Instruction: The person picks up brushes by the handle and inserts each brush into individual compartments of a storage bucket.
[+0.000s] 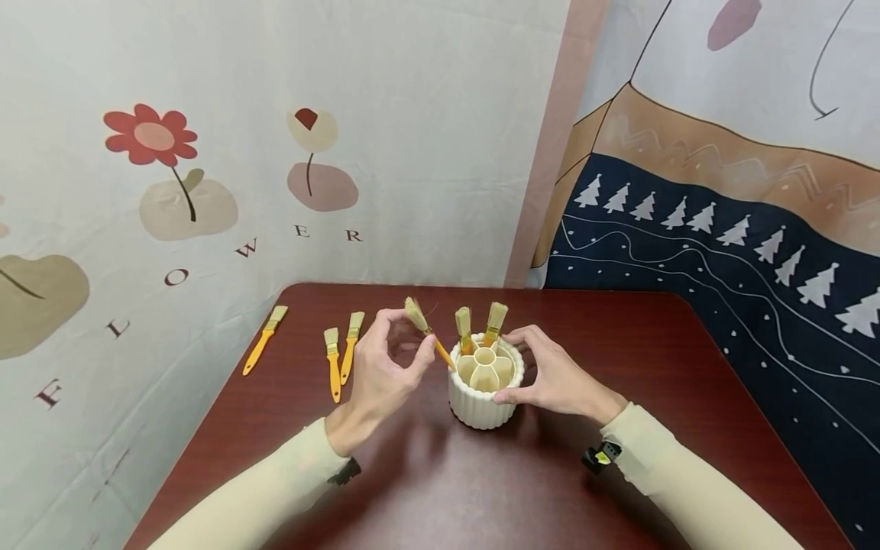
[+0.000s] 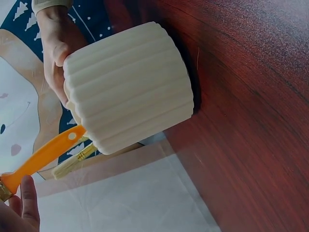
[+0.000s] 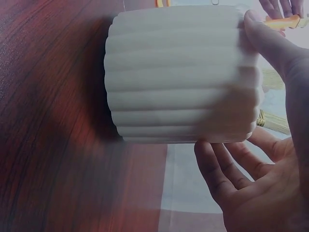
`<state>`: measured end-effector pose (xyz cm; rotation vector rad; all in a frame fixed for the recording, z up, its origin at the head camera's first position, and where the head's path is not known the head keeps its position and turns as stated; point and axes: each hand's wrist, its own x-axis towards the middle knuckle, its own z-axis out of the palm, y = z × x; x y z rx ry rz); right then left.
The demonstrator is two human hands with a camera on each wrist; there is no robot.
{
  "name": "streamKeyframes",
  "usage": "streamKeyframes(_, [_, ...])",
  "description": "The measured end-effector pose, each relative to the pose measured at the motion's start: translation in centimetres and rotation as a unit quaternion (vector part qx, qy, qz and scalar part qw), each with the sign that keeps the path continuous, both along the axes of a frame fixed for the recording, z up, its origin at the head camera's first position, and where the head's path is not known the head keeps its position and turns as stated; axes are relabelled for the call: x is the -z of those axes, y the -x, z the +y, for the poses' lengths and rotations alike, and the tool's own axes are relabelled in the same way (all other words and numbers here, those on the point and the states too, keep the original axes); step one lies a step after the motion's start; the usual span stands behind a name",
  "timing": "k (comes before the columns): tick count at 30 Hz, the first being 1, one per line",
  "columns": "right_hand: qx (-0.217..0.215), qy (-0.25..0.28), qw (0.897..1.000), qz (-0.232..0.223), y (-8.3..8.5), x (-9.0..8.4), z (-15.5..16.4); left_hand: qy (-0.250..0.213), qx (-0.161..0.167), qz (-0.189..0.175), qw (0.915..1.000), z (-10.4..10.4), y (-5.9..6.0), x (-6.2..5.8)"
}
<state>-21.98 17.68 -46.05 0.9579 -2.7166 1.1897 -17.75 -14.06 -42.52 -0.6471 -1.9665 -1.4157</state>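
Note:
A cream ribbed brush holder [image 1: 483,409] with petal-shaped compartments stands on the table. My left hand [image 1: 385,378] pinches a paintbrush [image 1: 443,352] near its ferrule, bristles up, and the handle slants down to the holder's left rim. In the left wrist view, the orange handle's [image 2: 46,151] holed end is right at that rim. My right hand [image 1: 560,376] grips the holder's right side, thumb in front and fingers behind. Two paintbrushes, one at the back left [image 1: 464,325] and another beside it [image 1: 495,321], stand bristles up in the back compartments.
Three more paintbrushes lie on the dark red table [image 1: 440,496] to the left: one at the far left [image 1: 264,341], two close together [image 1: 333,365] near my left hand. Printed cloths [image 1: 440,153] hang behind the table and along its sides.

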Motion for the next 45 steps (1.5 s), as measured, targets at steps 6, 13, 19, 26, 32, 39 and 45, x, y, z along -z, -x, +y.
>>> streamKeyframes(6, [0.007,-0.01,1.0,0.012,-0.1,-0.1,-0.1,-0.005,0.014,-0.017,0.9998,0.4,0.1,0.5])
streamKeyframes(13, [0.016,-0.008,1.0,0.013,-0.4,0.0,-0.3,0.0,0.028,-0.042,0.9987,1.0,0.2,1.1])
streamKeyframes(19, [0.023,-0.012,1.0,0.006,-0.6,0.0,-0.4,0.017,0.019,-0.081,0.9964,1.5,0.3,1.6])
streamKeyframes(26, [0.032,-0.02,0.999,0.009,-0.8,0.0,-0.5,0.037,0.014,-0.111,0.993,2.2,0.5,2.2])
streamKeyframes(32, [0.038,-0.03,0.999,0.012,-1.0,-0.2,-0.5,0.065,0.006,-0.131,0.9892,2.5,0.6,2.7])
streamKeyframes(39, [0.044,-0.032,0.998,0.018,-1.0,-0.1,-0.5,0.103,-0.008,-0.141,0.9847,2.4,0.7,3.1])
streamKeyframes(45, [0.048,-0.031,0.998,0.011,-1.1,-0.2,-0.6,0.112,-0.007,-0.155,0.9814,2.4,0.8,3.5])
